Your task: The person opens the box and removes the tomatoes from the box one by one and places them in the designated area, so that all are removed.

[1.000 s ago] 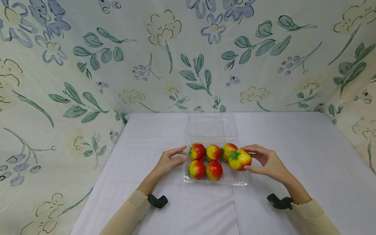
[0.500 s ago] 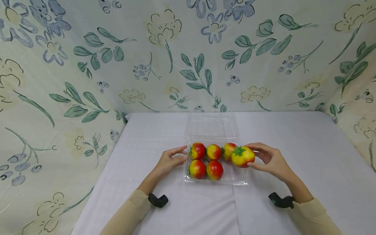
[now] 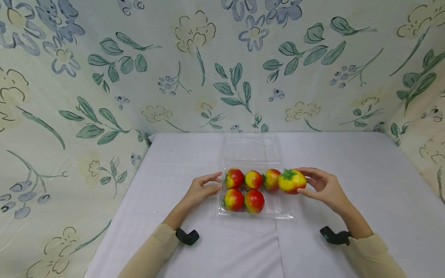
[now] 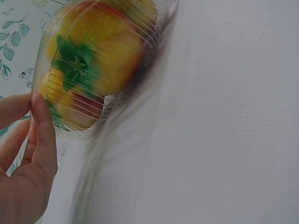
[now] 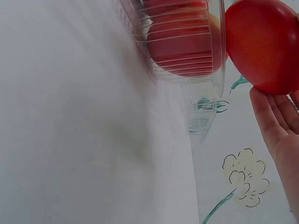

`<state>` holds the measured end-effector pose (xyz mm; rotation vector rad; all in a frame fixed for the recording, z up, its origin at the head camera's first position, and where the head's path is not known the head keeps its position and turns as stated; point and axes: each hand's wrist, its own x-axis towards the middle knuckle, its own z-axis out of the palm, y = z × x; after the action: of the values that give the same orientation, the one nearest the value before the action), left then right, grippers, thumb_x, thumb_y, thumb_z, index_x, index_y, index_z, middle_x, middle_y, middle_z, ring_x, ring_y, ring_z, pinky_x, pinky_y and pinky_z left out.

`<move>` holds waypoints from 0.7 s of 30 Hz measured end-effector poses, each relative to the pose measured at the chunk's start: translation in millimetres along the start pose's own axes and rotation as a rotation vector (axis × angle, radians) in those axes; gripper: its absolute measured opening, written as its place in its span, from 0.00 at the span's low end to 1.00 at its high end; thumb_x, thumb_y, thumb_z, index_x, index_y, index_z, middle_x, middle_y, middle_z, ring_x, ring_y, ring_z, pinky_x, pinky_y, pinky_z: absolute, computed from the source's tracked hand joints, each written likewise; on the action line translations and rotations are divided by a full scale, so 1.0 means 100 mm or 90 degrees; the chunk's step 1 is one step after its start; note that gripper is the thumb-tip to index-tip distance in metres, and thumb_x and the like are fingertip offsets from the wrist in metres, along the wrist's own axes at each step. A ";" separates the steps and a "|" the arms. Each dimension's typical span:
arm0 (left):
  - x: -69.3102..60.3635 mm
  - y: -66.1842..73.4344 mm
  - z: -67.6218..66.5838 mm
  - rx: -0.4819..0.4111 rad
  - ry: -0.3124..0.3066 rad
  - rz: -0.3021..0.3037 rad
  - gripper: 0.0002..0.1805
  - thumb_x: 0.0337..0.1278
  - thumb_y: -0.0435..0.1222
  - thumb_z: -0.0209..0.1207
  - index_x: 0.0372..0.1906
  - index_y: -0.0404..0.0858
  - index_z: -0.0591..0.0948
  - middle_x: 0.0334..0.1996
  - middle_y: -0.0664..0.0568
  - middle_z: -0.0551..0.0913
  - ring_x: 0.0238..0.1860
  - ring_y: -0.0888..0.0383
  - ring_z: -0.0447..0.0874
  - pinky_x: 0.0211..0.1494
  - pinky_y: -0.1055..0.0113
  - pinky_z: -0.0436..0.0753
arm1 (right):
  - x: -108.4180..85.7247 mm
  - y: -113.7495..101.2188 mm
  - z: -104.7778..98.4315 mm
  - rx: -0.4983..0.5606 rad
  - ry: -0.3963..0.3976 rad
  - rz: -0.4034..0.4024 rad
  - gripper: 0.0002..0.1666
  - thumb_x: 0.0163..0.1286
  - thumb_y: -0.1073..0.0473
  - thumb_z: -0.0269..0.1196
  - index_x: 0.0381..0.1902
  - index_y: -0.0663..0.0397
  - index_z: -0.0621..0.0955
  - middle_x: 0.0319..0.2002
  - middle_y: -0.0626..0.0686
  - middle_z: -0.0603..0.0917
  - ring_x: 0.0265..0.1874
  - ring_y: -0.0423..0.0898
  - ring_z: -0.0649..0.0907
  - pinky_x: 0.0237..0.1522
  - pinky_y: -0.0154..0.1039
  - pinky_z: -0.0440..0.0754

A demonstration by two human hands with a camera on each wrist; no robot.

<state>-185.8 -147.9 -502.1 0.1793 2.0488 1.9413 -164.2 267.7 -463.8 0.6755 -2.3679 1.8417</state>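
A clear plastic clamshell box (image 3: pixel 277 207) lies open on the table, with several red-and-yellow tomatoes (image 3: pixel 254 201) in two rows. My left hand (image 3: pixel 199 190) is at the box's left side; in the left wrist view its thumb and fingers pinch the rim. My right hand (image 3: pixel 326 188) holds a tomato (image 3: pixel 292 181) with a green leafy top, between thumb and fingers. This tomato is above the box's right edge, over the rim in the right wrist view, where its red underside shows. At the front right of the box, one spot holds no tomato.
The clear lid (image 3: pixel 249 148) lies folded back behind the box. A white cloth (image 3: pixel 184 154) covers the table. Floral fabric (image 3: pixel 215 77) hangs at the back and sides. Each wrist bears a black device (image 3: pixel 187 236).
My right hand has moved right and slightly away with its tomato, uncovering more of the back-right tomato in the box. My left hand has stayed at the rim.
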 end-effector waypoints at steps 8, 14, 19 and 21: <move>0.00 -0.01 0.00 -0.002 0.005 0.006 0.27 0.64 0.34 0.65 0.67 0.38 0.76 0.52 0.42 0.78 0.44 0.56 0.86 0.51 0.64 0.84 | 0.00 0.03 -0.04 0.004 0.014 0.016 0.32 0.57 0.78 0.70 0.60 0.72 0.74 0.57 0.47 0.79 0.57 0.38 0.77 0.56 0.27 0.76; 0.00 -0.01 0.00 -0.003 0.007 0.006 0.27 0.63 0.34 0.65 0.67 0.38 0.76 0.51 0.43 0.78 0.42 0.57 0.86 0.51 0.64 0.84 | -0.01 0.06 -0.07 -0.017 0.040 0.030 0.31 0.58 0.75 0.71 0.60 0.71 0.75 0.57 0.49 0.79 0.57 0.35 0.77 0.55 0.25 0.76; 0.00 -0.01 0.01 -0.002 0.011 0.002 0.27 0.63 0.34 0.65 0.67 0.39 0.77 0.51 0.43 0.78 0.42 0.58 0.86 0.51 0.64 0.84 | -0.02 0.08 -0.10 -0.009 0.051 0.033 0.31 0.57 0.77 0.70 0.59 0.72 0.75 0.57 0.51 0.79 0.57 0.35 0.77 0.55 0.26 0.76; 0.00 0.00 0.01 0.000 0.012 0.000 0.27 0.64 0.33 0.65 0.67 0.39 0.77 0.52 0.43 0.79 0.42 0.58 0.86 0.51 0.64 0.84 | -0.03 0.09 -0.11 -0.009 0.056 0.033 0.31 0.57 0.77 0.70 0.59 0.71 0.75 0.57 0.52 0.79 0.57 0.35 0.77 0.55 0.26 0.76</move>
<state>-185.3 -147.2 -502.5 0.1616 2.0597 1.9499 -167.3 280.4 -470.0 0.5252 -2.3613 1.8332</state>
